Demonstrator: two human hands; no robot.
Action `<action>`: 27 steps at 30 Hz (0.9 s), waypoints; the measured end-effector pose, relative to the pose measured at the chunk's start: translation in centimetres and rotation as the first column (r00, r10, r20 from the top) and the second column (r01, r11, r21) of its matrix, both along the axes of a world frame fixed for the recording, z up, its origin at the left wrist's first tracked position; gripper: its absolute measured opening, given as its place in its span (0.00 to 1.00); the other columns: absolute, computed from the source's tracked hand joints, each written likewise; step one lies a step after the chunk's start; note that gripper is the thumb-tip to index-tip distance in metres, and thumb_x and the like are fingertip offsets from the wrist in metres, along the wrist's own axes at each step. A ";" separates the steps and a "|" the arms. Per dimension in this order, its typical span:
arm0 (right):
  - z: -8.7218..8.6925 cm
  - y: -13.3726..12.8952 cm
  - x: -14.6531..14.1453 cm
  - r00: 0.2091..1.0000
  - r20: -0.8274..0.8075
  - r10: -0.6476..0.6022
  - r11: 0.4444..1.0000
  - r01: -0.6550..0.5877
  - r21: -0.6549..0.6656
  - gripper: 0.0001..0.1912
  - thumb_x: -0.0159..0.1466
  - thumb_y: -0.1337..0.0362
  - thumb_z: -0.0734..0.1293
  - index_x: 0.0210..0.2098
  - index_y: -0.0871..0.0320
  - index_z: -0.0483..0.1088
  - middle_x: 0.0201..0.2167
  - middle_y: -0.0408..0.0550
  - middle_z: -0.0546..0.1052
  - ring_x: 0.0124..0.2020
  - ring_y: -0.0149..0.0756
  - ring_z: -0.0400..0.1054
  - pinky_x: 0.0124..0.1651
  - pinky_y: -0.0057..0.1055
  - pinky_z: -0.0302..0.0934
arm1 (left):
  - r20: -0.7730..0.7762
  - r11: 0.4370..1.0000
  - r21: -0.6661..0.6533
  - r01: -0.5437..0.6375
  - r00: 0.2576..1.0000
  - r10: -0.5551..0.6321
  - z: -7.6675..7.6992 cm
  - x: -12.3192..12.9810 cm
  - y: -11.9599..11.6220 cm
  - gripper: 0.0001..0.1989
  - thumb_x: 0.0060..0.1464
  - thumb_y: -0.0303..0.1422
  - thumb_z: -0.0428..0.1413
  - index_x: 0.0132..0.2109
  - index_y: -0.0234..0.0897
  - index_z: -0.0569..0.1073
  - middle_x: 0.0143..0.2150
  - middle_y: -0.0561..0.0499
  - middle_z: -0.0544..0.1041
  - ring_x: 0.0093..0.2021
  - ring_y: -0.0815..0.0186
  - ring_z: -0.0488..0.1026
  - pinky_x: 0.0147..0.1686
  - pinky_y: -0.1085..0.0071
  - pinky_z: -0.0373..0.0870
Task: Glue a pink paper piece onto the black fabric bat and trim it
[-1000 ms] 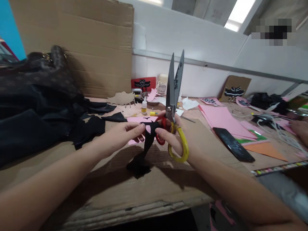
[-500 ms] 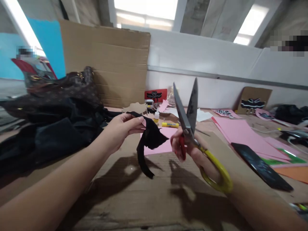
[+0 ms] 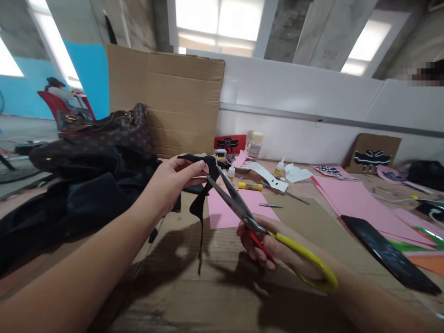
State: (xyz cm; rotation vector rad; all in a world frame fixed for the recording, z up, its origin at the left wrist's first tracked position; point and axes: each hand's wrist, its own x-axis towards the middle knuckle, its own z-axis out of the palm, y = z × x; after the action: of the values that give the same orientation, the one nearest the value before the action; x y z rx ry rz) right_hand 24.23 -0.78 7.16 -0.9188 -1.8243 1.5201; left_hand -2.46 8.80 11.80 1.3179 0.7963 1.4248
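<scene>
My left hand (image 3: 175, 182) pinches a piece of black fabric (image 3: 198, 203) between thumb and fingers, above the cardboard-covered table. A narrow strip of the fabric dangles below the fingers. In my right hand (image 3: 260, 245) is a pair of scissors (image 3: 239, 206) with one yellow and one red handle. Their blades are parted and point up to the left, with the tips at the fabric close to my left fingertips. Whether the blades touch the fabric I cannot tell. Behind the scissors lies a sheet of pink paper (image 3: 222, 215).
A brown patterned handbag (image 3: 100, 138) and dark cloth (image 3: 90, 189) fill the left side. Further back are a yellow glue stick (image 3: 250, 186), a small glue bottle (image 3: 279, 167) and tweezers (image 3: 271, 206). Pink sheets (image 3: 357, 208) and a black phone (image 3: 388, 252) lie right. A person (image 3: 60, 92) sits far left.
The scissors have swung from pointing upward to pointing left, and their blades have come to the black fabric. The fabric hangs differently, its strip now straight down. The view has shifted slightly.
</scene>
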 end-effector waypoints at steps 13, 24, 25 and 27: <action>-0.1 -0.2 -0.8 0.995 0.011 -0.103 0.993 0.104 -0.049 0.33 0.69 0.33 0.66 0.54 0.57 0.66 0.30 0.39 0.64 0.24 0.25 0.53 0.24 0.22 0.51 | 0.103 0.998 -0.056 -0.023 0.994 0.028 0.0 0.9 -1.3 0.13 0.50 0.39 0.73 0.35 0.37 0.80 0.37 0.47 0.87 0.43 0.58 0.87 0.54 0.61 0.83; -0.1 0.4 -1.1 0.993 0.058 -0.105 0.994 0.105 0.008 0.34 0.68 0.32 0.67 0.54 0.55 0.67 0.32 0.40 0.65 0.23 0.24 0.53 0.23 0.22 0.52 | 0.180 0.991 -0.102 0.090 0.981 -0.071 -0.1 1.3 -1.6 0.14 0.46 0.39 0.74 0.35 0.36 0.81 0.41 0.45 0.88 0.45 0.54 0.86 0.53 0.59 0.84; -0.1 0.4 -1.1 0.994 0.047 -0.095 0.995 0.094 0.025 0.33 0.68 0.33 0.68 0.54 0.55 0.67 0.33 0.40 0.66 0.24 0.24 0.53 0.23 0.23 0.52 | 0.189 0.990 -0.111 0.089 0.980 -0.067 -0.1 1.4 -1.6 0.14 0.46 0.38 0.74 0.36 0.36 0.81 0.41 0.45 0.88 0.45 0.54 0.86 0.52 0.59 0.84; -0.2 0.3 -1.0 0.996 0.023 -0.082 0.995 0.081 0.055 0.33 0.68 0.34 0.68 0.54 0.55 0.68 0.34 0.41 0.66 0.25 0.26 0.54 0.24 0.23 0.52 | 0.200 0.989 -0.128 0.076 0.979 -0.049 -0.1 1.4 -1.6 0.13 0.48 0.37 0.73 0.36 0.36 0.81 0.40 0.45 0.87 0.44 0.55 0.86 0.51 0.59 0.84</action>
State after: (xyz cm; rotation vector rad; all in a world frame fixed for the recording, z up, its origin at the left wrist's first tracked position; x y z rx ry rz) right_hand 23.20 -0.49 6.96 -0.9785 -1.8145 1.4089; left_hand -1.05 7.19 11.69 1.0720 0.7011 1.4007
